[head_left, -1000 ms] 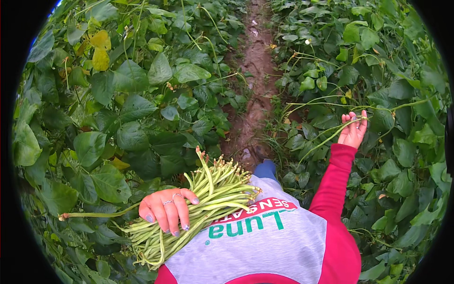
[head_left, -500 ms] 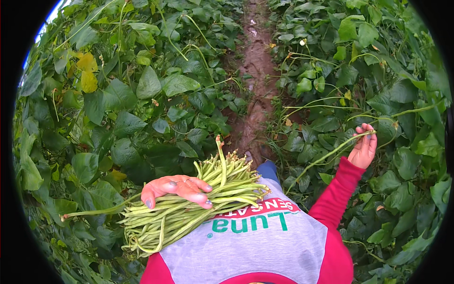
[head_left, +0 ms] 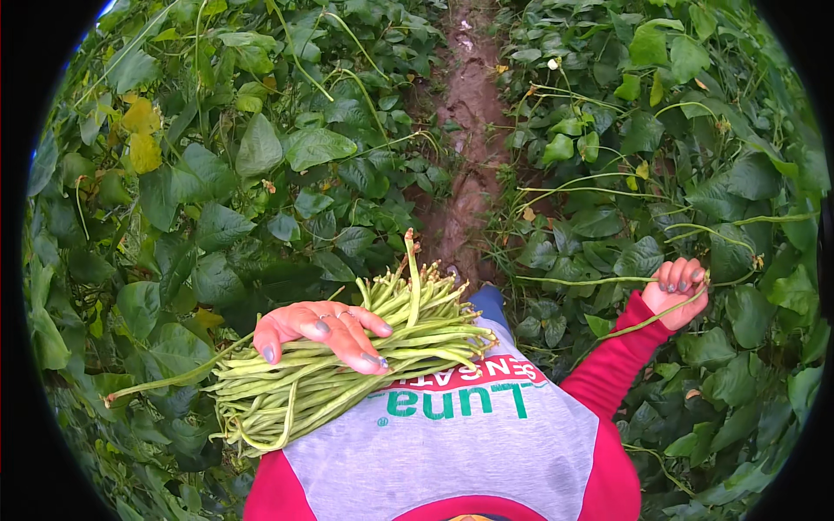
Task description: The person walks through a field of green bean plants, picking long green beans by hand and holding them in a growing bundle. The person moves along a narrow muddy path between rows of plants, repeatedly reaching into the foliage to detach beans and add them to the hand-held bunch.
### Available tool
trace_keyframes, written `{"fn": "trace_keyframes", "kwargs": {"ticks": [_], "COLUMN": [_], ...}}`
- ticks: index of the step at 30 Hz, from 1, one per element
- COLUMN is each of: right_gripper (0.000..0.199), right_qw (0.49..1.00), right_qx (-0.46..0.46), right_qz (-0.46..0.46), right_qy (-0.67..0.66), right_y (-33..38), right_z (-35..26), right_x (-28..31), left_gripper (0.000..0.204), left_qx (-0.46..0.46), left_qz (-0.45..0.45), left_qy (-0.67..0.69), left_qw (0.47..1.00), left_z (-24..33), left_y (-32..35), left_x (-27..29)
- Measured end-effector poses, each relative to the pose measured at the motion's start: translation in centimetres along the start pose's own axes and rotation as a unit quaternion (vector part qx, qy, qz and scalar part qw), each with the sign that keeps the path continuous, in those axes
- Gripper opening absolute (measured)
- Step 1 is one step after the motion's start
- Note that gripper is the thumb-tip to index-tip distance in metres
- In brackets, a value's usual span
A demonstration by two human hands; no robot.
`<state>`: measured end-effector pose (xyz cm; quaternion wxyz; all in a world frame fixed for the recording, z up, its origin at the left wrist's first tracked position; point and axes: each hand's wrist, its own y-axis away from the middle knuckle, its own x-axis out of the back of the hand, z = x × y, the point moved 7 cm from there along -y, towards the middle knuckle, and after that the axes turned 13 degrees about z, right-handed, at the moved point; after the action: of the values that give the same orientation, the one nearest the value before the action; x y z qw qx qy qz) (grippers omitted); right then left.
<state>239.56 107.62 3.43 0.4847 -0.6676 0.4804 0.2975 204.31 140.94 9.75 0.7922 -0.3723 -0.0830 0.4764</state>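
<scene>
A thick bundle of long green beans (head_left: 269,404) lies across the front of my body at the left. My left hand (head_left: 323,332) is wrapped over the top of it, thumb to the left and fingers curled across the pods. One bean stands upright above the bundle, and another sticks out to the left. Over at the right, my right hand (head_left: 676,288) is closed at the stem end of a long bean (head_left: 591,281) by the vines. One pod trails left from the fist; a second pod (head_left: 647,324) slants down across my red sleeve.
Dense leafy bean vines (head_left: 226,226) rise on the left, and more vines (head_left: 730,356) on the right. A narrow muddy path (head_left: 473,165) runs between them. Several long pods hang among the right vines (head_left: 599,188). Yellowed leaves (head_left: 143,135) show at the far left.
My right hand has moved slightly down and right, and its fingers have closed from a loose pinch into a fist. The pods there have swung. My left hand still clasps the bundle.
</scene>
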Motion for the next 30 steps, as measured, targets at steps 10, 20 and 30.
{"fn": "trace_keyframes", "kwargs": {"ticks": [10, 20, 30], "right_gripper": [0.020, 0.014, 0.028], "right_qw": [0.992, 0.777, 0.799], "right_qx": [-0.018, -0.378, -0.091], "right_qz": [0.035, -0.174, 0.134], "right_qy": [0.123, 0.472, 0.579], "right_y": [1.4, 6.8, -18.7], "right_z": [0.6, 17.9, 38.8], "right_x": [-1.6, -7.5, 13.7], "left_gripper": [0.068, 0.061, 0.053], "left_qx": [-0.009, -0.048, -0.061], "left_qz": [0.020, 0.050, 0.156], "left_qy": [0.021, 0.064, 0.044], "left_qw": [1.000, 0.996, 0.985], "left_z": [-0.5, -0.8, -1.6], "left_y": [-0.2, 0.2, 2.1], "left_x": [0.6, 1.7, 5.4]}}
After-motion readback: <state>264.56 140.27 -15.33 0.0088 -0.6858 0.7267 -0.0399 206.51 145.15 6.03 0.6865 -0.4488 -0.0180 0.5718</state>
